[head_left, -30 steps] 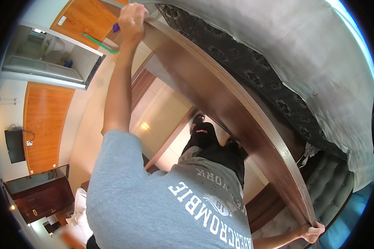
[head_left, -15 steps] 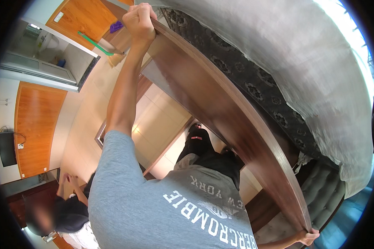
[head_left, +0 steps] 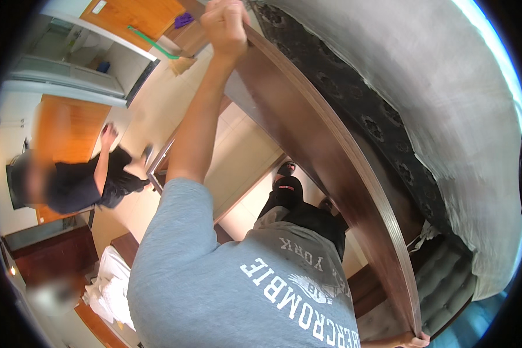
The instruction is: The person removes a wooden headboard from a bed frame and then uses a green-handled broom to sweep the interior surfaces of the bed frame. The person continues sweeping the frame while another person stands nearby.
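Note:
A long dark brown wooden panel (head_left: 325,151) stands on edge in front of me and runs slantwise from upper left to lower right. My left hand (head_left: 226,26) is closed round its far upper end, with the arm stretched out. Down at the lower right, my right hand (head_left: 412,340) grips the near end of the same edge; part of this hand is cut off by the picture's rim. Just past the panel lies a dark flower-patterned mattress side (head_left: 342,95), partly covered by a white sheet (head_left: 446,98).
A grey tufted headboard (head_left: 446,284) is at the lower right. A wooden frame piece (head_left: 255,188) lies near my feet on the tiled floor (head_left: 232,156). Another person (head_left: 78,182) in dark clothes is at the left. A broom with a green handle (head_left: 153,43) lies farther off.
The other person has moved from the lower left to farther ahead along the left side. My view has shifted, so panel and left hand appear farther right. Both hands keep their hold.

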`<move>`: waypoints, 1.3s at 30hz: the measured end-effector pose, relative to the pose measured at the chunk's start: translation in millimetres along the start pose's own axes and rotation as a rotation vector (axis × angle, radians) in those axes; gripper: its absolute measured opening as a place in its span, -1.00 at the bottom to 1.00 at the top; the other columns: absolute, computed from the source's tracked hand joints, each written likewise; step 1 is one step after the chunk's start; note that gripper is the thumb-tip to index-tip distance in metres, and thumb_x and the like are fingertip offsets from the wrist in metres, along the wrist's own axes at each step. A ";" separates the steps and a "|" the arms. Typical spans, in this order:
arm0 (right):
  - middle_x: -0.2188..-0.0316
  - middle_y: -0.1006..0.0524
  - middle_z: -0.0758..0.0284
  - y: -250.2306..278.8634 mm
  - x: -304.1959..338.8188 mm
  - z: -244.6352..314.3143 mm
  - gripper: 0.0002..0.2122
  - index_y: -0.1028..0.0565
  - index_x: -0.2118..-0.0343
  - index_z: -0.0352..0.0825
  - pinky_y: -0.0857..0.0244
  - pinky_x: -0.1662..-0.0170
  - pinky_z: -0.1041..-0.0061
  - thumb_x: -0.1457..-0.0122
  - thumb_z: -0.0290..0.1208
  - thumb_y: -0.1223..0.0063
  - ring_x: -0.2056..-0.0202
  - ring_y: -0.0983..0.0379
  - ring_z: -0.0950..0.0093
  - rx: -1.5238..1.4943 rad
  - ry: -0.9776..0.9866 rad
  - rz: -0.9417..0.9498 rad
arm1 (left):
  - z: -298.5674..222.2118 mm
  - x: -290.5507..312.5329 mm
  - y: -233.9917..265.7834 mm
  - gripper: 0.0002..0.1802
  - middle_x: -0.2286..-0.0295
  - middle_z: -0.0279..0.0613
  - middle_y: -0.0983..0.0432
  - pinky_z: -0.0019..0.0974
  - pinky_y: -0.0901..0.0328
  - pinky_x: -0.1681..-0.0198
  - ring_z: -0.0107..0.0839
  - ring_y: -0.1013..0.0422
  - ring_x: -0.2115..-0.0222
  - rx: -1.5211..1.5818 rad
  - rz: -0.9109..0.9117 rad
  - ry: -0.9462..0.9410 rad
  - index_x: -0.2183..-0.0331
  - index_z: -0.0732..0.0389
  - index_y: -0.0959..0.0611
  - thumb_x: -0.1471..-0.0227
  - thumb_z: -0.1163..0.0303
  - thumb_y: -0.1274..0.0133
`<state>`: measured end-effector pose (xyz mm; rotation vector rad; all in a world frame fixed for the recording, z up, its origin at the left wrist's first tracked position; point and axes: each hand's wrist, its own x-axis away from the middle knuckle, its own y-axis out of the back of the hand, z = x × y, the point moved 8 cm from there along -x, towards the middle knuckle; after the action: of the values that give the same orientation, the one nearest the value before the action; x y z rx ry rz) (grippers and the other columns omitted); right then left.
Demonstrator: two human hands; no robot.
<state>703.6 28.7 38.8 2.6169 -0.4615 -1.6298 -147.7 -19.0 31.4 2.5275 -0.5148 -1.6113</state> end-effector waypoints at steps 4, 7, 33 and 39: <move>0.76 -0.40 0.43 -0.2 -13.5 14.4 -0.45 -0.36 0.74 -0.14 -0.12 0.64 0.38 -0.49 -0.16 0.21 0.74 -0.30 0.42 -0.097 -0.045 -0.051 | -11.9 -0.1 6.6 -0.48 0.74 -0.24 -0.37 -0.22 -0.15 0.25 -0.32 -0.24 0.59 -0.059 -0.007 -0.078 0.79 0.20 -0.44 -0.19 0.36 0.23; 0.76 -0.40 0.42 0.4 -14.4 15.5 -0.46 -0.37 0.74 -0.14 -0.12 0.64 0.38 -0.49 -0.16 0.21 0.74 -0.30 0.41 -0.153 -0.072 -0.071 | -2.1 6.6 10.7 -0.55 0.74 -0.24 -0.34 -0.21 -0.20 0.22 -0.24 -0.29 0.59 -0.108 -0.044 -0.172 0.77 0.14 -0.45 -0.15 0.38 0.14; 0.56 -0.54 0.19 -36.7 65.7 -64.6 -0.53 -0.48 0.59 -0.40 -0.32 0.37 0.32 -0.45 -0.23 0.19 0.48 -0.48 0.24 -0.577 -0.519 0.179 | -32.0 12.8 -0.5 -0.56 0.68 -0.17 -0.27 -0.10 -0.20 0.16 -0.11 -0.27 0.54 -0.225 0.129 -0.227 0.69 0.20 -0.44 -0.24 0.32 0.12; 0.66 -0.48 0.28 -30.4 54.2 -60.9 -0.52 -0.48 0.63 -0.33 -0.26 0.46 0.29 -0.45 -0.24 0.23 0.58 -0.45 0.26 -0.490 -0.552 0.162 | -34.9 19.3 -6.2 -0.54 0.69 -0.15 -0.27 -0.11 -0.21 0.19 -0.11 -0.23 0.56 -0.131 0.011 -0.220 0.71 0.21 -0.43 -0.22 0.30 0.13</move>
<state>786.6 35.4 13.8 1.7337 -0.2281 -2.0711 -107.7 -22.9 28.4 2.2647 -0.4258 -1.8651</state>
